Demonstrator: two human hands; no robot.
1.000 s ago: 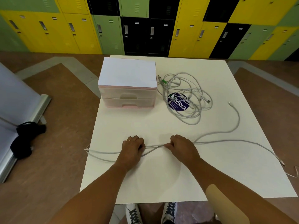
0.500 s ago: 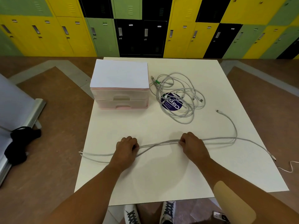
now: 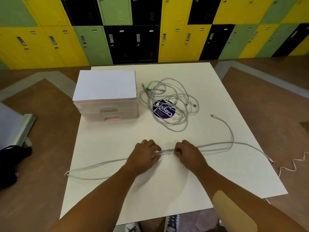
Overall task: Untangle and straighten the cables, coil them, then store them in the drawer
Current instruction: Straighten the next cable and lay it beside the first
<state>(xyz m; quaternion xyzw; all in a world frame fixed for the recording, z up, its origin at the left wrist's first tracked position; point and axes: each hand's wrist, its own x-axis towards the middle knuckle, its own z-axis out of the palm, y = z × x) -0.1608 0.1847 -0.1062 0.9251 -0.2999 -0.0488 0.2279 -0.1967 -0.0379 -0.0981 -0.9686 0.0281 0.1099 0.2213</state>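
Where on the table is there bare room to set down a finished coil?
Bare: the near strip of the table below the stretched cable; the patch between the drawer unit and the left hand. Crowded: the cable pile right of the drawers.

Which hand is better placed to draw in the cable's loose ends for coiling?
Right, probably. Both hands hold the doubled cable, but its plug ends lie beyond the right hand; the left hand has only the folded bend nearby.
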